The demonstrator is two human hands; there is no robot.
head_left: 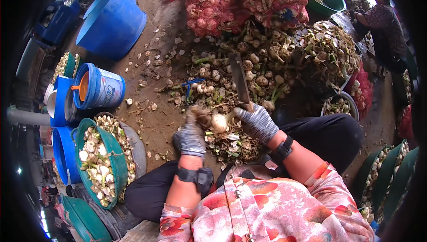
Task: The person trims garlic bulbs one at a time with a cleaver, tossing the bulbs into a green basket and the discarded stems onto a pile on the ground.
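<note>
My right hand (258, 123), in a striped grey glove, is closed round the short handle of a knife (240, 81). The knife's broad blade points away from me. A peeled white garlic bulb (219, 123) hangs by its pale stem at the same hand's fingertips. Left of the bulb, my left hand (192, 134), also gloved, is smeared by motion. Brown husk (201, 116) shows at its fingertips, and whether the fingers grip it is unclear. Beneath both hands lies a heap of garlic trimmings (233, 146). Untrimmed garlic bulbs (262, 81) are piled just beyond the knife.
Red mesh sacks of garlic (209, 8) stand at the far side. To my left are a green basket of trimmed garlic (118, 166), a blue bucket (100, 88) and a large blue tub (113, 22). At right sits a metal basin (353, 104); another person (384, 24) works farther off.
</note>
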